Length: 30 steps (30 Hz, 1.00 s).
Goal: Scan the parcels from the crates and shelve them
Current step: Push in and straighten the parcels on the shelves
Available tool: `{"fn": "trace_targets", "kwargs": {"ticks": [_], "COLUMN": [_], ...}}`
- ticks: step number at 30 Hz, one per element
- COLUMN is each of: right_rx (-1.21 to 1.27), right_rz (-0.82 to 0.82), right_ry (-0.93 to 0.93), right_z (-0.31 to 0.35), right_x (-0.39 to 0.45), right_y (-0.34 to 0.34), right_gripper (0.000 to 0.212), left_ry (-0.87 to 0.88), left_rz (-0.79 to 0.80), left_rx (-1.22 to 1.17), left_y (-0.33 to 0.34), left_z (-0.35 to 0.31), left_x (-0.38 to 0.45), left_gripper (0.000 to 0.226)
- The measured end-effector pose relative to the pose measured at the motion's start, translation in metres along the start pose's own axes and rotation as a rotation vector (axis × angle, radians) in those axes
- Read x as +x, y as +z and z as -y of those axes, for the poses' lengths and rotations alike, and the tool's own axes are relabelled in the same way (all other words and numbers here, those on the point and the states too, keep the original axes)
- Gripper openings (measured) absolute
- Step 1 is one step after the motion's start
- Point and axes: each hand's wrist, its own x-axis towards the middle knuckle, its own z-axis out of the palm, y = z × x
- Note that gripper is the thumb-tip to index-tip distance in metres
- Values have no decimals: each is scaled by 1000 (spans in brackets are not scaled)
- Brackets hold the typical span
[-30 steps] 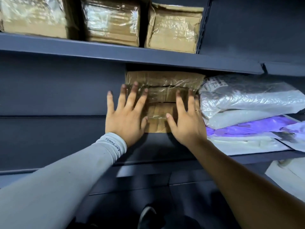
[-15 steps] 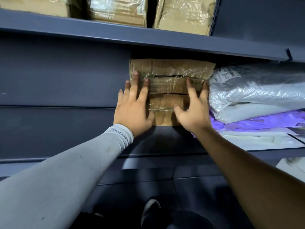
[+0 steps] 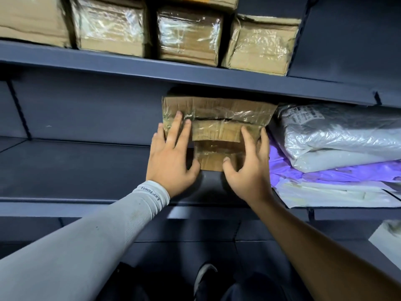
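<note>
A brown cardboard parcel (image 3: 217,129) wrapped in clear tape sits on the dark middle shelf (image 3: 86,170), close under the shelf above. My left hand (image 3: 171,157) lies flat against the parcel's left front with fingers straight. My right hand (image 3: 249,168) presses its right front, fingers straight and thumb spread along the lower edge. The parcel's right side sits against a pile of plastic mailer bags (image 3: 334,146).
Several taped cardboard boxes (image 3: 188,35) stand in a row on the upper shelf (image 3: 130,66). Silver, white and purple mailers fill the middle shelf's right part. Bare shelf lies left of the parcel. A white bag (image 3: 388,237) shows at the lower right.
Both hands have slid the parcel deeper into the shelf, close to the mailer pile. The camera has tilted upward between half a second ago and now, showing more of the upper boxes.
</note>
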Motion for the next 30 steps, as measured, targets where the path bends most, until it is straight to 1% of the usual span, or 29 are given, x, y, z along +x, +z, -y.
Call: {"fn": "trace_targets", "kwargs": {"ticks": [5, 11, 15, 20, 23, 25, 28, 30], "right_rx": [73, 180, 170, 54, -31, -75, -64, -63], "right_rz": [-57, -69, -117, -51, -4, 14, -39, -60], "right_ry": [-55, 45, 102, 95, 64, 35, -22, -23], "right_z": [14, 28, 37, 47, 45, 42, 36, 34], "right_x": [-14, -29, -23, -3, 4, 4, -1, -6], "right_y": [-1, 2, -6, -17, -19, -16, -11, -9], "right_gripper": [79, 83, 84, 101, 101, 91, 72, 66], "left_ry": [-21, -7, 13, -104, -130, -124, -68, -27], "left_rz": [-48, -46, -89, -144, -135, -99, -57, -50], "left_rx": [-138, -172, -172, -252, -298, -318, -308, -262], "left_y": [-12, -18, -23, -29, -27, -22, -15, -11], "left_z": [9, 13, 21, 24, 28, 31, 34, 33], "left_x": [-18, -34, -47, -53, -50, -49, -51, -53], "left_gripper": [98, 100, 103, 107, 98, 85, 63, 56]}}
